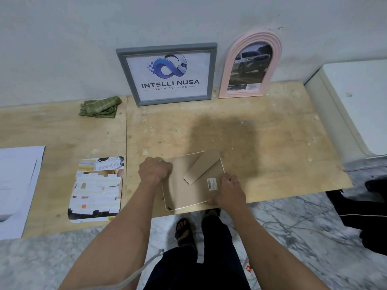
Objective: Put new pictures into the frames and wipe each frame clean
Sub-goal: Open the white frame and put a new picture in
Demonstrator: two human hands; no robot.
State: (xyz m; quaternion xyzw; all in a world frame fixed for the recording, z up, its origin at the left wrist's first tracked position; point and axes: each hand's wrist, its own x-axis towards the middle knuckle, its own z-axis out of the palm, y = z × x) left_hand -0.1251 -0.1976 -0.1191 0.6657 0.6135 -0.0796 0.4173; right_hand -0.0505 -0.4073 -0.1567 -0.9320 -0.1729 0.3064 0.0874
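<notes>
Both hands, left hand and right hand, grip opposite edges of the face-down frame near the bench front edge; it looks light, stiff, breakable, best held by its rim.

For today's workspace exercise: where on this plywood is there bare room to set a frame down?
Bare plywood lies between the face-down frame and the grey frame and pink arched frame; also between green cloth and printed picture. Crowded at both hands, left, right.
</notes>
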